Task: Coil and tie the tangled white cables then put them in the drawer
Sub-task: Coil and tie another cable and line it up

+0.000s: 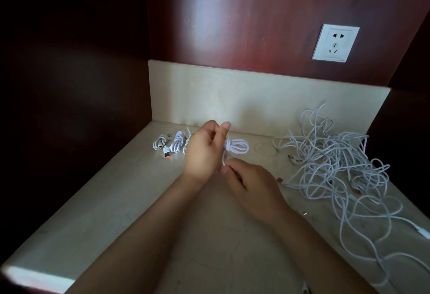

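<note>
My left hand (204, 149) holds a small coil of white cable (237, 146) above the stone counter, its loops sticking out to the right of my fingers. My right hand (246, 179) pinches the loose end of that same cable just below the coil. A big tangle of white cables (335, 165) lies on the right side of the counter. Coiled and tied white cables (169, 145) lie in a row at the back left, one with an orange-tipped plug. No drawer is in view.
The beige stone counter (116, 212) sits in a recess with a low stone backsplash (232, 98) and dark wood walls on both sides. A white wall socket (335, 43) is on the back panel. A thin loop, maybe a rubber band (265, 149), lies near the coil.
</note>
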A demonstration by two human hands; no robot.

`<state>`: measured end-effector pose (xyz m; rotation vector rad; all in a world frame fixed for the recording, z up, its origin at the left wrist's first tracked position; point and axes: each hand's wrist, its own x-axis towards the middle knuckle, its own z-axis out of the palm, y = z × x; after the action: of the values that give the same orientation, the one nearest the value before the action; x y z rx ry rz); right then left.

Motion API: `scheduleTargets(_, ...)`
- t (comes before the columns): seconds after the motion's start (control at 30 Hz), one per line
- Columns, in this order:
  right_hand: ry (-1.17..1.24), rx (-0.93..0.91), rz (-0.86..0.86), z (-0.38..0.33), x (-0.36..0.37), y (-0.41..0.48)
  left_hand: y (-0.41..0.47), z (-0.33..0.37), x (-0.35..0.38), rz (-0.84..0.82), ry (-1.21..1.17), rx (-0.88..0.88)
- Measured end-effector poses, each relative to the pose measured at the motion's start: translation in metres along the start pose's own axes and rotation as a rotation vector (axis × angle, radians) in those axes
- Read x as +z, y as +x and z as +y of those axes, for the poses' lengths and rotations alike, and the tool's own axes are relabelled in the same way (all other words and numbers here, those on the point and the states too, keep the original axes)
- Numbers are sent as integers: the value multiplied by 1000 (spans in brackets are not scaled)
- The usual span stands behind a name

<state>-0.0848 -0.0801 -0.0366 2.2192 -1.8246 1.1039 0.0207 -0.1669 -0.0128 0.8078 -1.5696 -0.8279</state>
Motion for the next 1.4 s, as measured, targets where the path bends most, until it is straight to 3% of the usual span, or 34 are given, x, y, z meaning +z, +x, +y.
scheduleTargets(0.1,30,-4,116,0,-9,-2,2,-9,-2,-49,259,104)
scheduleTargets(0.17,62,54,220,4,-17,-1,1,-11,-1,-100,298,133)
scheduleTargets(0.37,364,208,333,30,-27,9,-7,-6,8,-331,14,116)
scheduleTargets(0.53,651,272,245,35,-22,13,-6,3,11,-287,-170,68)
scheduleTargets(0.67,438,275,13,27,-7,5,-5,4,12,-188,-193,-6)
scheduleTargets(0.83,136,81,-180,7,3,-3,-1,-6,4,-124,9,39)
scheduleTargets(0.97,113,-25,-85,3,-9,-2,1,-12,-2,-149,282,138)
scheduleTargets(1.17,106,93,138,20,-26,3,1,-10,1,-295,373,218)
scheduleTargets(1.27,255,156,196,23,-27,6,-2,-7,2,-396,267,214)
scheduleTargets(1.4,658,343,119,15,-30,12,-6,-1,3,-373,-25,141)
